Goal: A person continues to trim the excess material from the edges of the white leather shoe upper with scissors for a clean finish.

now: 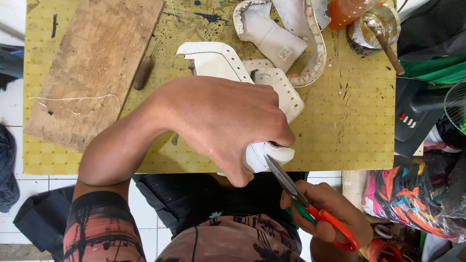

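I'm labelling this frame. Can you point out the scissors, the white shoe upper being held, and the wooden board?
scissors [310,212]: head view, at the pivot.
white shoe upper [213,58]: head view, perforated eyelet panel.
wooden board [92,63]: head view, middle of its face.

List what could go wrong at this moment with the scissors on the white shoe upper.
1. The scissors in the right hand have their blades right beside the left hand thumb, so a slip could nick it.
2. The left hand covers most of the white shoe upper, hiding the cut line; the cut may wander.
3. The upper overhangs the yellow table edge, so it could flex.
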